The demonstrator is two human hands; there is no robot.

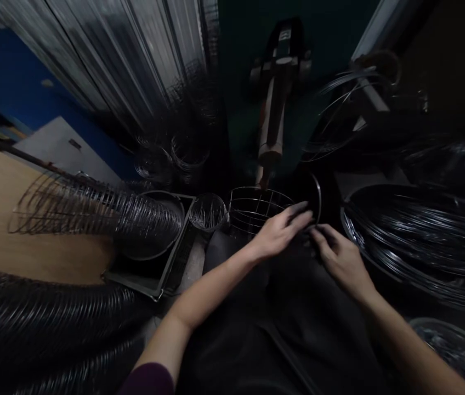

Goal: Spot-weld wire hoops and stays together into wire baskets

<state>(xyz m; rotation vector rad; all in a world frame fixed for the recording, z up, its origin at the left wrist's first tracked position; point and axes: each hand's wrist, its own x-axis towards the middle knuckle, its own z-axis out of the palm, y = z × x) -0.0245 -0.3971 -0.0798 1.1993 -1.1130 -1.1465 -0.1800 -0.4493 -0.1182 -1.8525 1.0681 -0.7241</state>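
At the dark lap's [265, 329] far edge | round silver wire cage [253, 208] is sitting | left hand [277, 235] is resting flat, unclenched, on its rim | right hand [339, 262] is touching beside, grip unreadable

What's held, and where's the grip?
Left hand lies on the wire cage at its near rim; right hand fingertips meet it there. Too dark to confirm either grip.
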